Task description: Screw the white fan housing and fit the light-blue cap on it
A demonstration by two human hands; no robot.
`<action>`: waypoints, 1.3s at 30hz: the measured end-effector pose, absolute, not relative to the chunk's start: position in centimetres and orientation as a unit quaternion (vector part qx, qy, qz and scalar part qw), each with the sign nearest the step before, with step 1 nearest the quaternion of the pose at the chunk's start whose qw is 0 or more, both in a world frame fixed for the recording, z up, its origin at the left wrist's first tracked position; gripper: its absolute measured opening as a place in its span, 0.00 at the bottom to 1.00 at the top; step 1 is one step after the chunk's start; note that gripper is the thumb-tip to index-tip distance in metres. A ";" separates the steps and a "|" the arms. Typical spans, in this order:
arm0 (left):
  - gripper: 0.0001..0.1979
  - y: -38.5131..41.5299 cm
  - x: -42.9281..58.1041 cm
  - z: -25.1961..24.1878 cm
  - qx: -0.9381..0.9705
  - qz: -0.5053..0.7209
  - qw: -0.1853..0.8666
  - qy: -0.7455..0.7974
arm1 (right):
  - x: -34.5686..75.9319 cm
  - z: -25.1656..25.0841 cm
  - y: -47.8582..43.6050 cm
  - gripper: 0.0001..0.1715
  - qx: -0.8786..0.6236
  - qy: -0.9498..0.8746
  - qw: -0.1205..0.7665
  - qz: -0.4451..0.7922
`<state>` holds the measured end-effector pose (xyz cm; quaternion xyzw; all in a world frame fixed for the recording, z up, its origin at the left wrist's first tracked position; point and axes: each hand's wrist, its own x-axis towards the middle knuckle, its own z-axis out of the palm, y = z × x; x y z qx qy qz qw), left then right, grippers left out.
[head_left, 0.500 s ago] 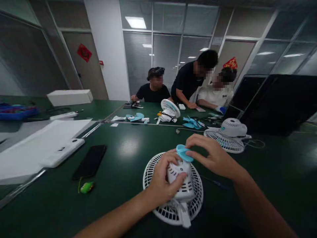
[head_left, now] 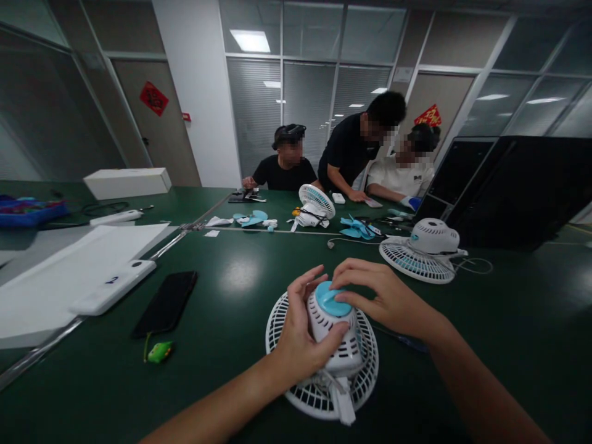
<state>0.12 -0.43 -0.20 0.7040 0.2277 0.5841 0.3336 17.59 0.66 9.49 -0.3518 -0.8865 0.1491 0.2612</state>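
Note:
A white fan [head_left: 351, 354] lies grille-down on the green table in front of me, its motor housing pointing up. My left hand [head_left: 303, 333] is wrapped around the left side of that housing, thumb across the near side. On top of the housing sits a round light-blue knob [head_left: 329, 299] with a raised grip. My right hand [head_left: 379, 293] pinches this grip between thumb and fingers. The knob's underside is hidden. A white stand piece [head_left: 342, 404] sticks out toward me from the fan.
A second white fan [head_left: 420, 250] lies at the right beside a black case [head_left: 518, 191]. Left are a black phone [head_left: 166, 302] with a green charm [head_left: 160, 352] and a white device [head_left: 113, 287]. Beyond, blue fan blades [head_left: 356, 228] and another fan [head_left: 317, 203] lie near three people.
My right hand has lowered the blue knob from a tilted position above the housing to flat on its top. My left hand still holds the housing.

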 end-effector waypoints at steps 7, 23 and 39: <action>0.30 -0.4 -0.2 -0.3 0.718 0.577 0.304 0.244 | 17.8 9.6 0.8 0.05 -0.348 -0.889 0.253 0.157; 0.25 -0.1 -0.6 1.8 0.755 0.512 0.307 0.270 | 17.3 9.7 0.3 0.11 -0.371 -0.902 0.199 0.091; 0.14 0.4 -1.4 3.2 0.772 0.483 0.313 0.271 | 18.2 9.8 0.5 0.14 -0.371 -0.861 0.295 0.184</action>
